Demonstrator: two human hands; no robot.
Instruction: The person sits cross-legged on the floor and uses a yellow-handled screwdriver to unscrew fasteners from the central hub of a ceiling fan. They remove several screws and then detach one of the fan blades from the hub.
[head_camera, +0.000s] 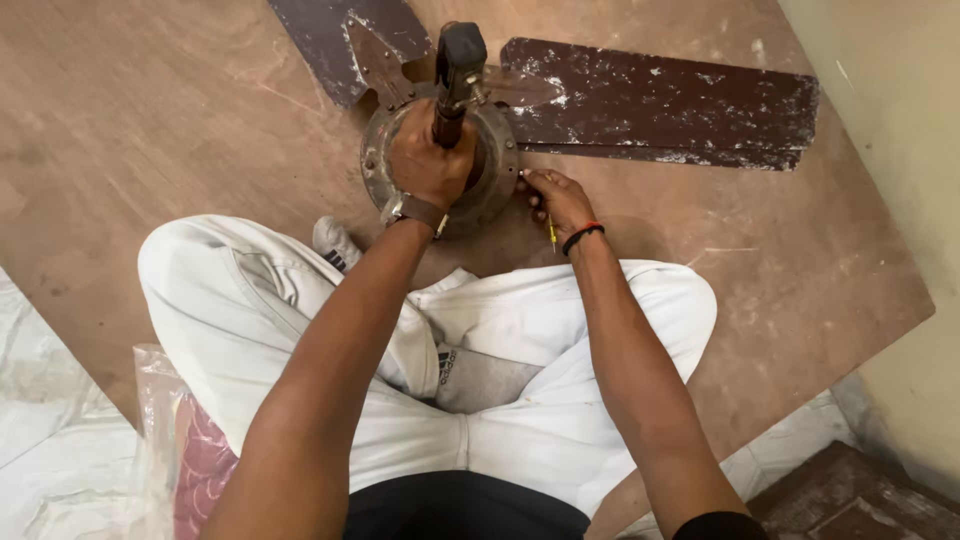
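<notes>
Person sits cross-legged on brown wooden board (150, 120) on floor. Old ceiling fan motor (440, 160) lies on board just past knees. Left hand (430, 160) on top of motor, grip clenched around dark rod (452, 85) standing up from its middle. Right hand (558, 200) at motor's right edge, fingers pinched on small yellow screwdriver (551, 233), tip touching rim. Dark, paint-spotted fan blades (660, 105) stick out left and right. Clear plastic bag (160, 440) beside left leg.
</notes>
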